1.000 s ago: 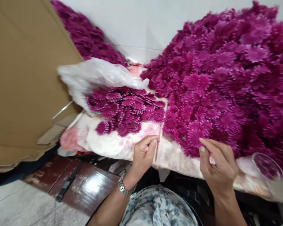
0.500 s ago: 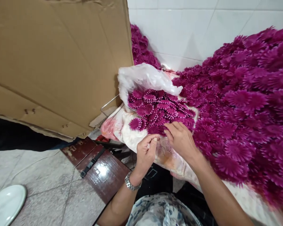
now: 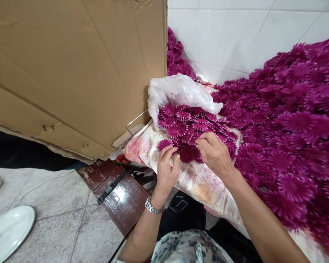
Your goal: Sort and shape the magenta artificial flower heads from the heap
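Observation:
My left hand (image 3: pixel 167 170), a metal watch on its wrist, is at the front edge of a small pile of magenta artificial flower heads (image 3: pixel 185 128). Its thumb stands apart from the curved fingers, and nothing shows between them. One flower head (image 3: pixel 164 144) lies just beyond those fingertips. Over the right side of the pile, my right hand (image 3: pixel 215 153) has its fingers pinched together; whatever they hold is too small to make out. Behind the pile a white plastic bag (image 3: pixel 185 89) is bunched up. Stained pale cloth (image 3: pixel 194 182) lies beneath.
A far larger heap of magenta flower heads (image 3: pixel 287 146) covers the right side. At left stands a big cardboard box (image 3: pixel 71 73), a bent wire (image 3: pixel 137 118) by its edge. Below are a dark red wooden bench (image 3: pixel 123 204) with a black strap and a white oval dish (image 3: pixel 13 226).
My left hand's thumb and fingers have parted, and the hand has moved away from my right hand. My right hand has lifted slightly from the pile's front edge. The view has shifted left.

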{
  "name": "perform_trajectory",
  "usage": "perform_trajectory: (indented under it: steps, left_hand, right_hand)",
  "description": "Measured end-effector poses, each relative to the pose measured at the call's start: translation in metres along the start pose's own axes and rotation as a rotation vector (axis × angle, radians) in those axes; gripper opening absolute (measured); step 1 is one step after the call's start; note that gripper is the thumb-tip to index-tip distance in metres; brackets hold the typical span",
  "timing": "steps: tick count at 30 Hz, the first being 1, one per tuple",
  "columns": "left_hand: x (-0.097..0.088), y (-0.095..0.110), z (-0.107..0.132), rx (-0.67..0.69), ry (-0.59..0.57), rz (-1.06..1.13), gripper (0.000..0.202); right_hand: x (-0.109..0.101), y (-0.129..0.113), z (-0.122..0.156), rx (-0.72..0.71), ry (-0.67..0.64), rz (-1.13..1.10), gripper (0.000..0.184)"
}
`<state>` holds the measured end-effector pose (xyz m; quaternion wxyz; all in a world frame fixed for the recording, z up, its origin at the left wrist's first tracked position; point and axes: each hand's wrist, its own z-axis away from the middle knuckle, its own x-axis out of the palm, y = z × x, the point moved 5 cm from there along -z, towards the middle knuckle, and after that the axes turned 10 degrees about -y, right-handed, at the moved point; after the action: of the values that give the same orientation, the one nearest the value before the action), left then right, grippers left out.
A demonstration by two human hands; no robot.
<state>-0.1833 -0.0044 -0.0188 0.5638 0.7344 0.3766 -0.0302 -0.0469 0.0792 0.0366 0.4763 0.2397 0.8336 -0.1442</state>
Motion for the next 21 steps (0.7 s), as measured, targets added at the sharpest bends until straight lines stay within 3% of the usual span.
perform_trajectory:
  steps: [4, 6, 9, 11, 15, 18, 21]
  left_hand:
    - [0.003, 0.01, 0.008, -0.079, 0.022, 0.217, 0.02]
    - [0.015, 0.018, 0.015, -0.233, -0.063, 0.541, 0.024]
    - [0.046, 0.037, 0.026, -0.542, -0.289, 1.199, 0.033]
    - [0.059, 0.051, 0.032, -0.71, -0.354, 1.426, 0.036]
    - [0.07, 0.065, 0.036, -0.809, -0.307, 1.465, 0.033]
    - [0.08, 0.068, 0.038, -0.729, -0.266, 1.445, 0.035]
    - [0.089, 0.068, 0.039, -0.642, -0.189, 1.408, 0.044]
  right_hand:
    - [-0.02, 0.004, 0.023, 0.017, 0.078, -0.139, 0.018]
    - [-0.029, -0.001, 0.038, 0.005, 0.112, -0.141, 0.018]
    - [-0.04, -0.017, 0.062, -0.049, 0.136, -0.116, 0.021]
    - [-0.044, -0.029, 0.075, -0.115, 0.106, -0.115, 0.019]
    - [-0.046, -0.039, 0.097, -0.08, -0.002, -0.065, 0.018]
    - [-0.047, -0.039, 0.114, 0.011, -0.033, -0.097, 0.022]
    - [-0.053, -0.036, 0.133, 0.062, 0.043, -0.196, 0.03]
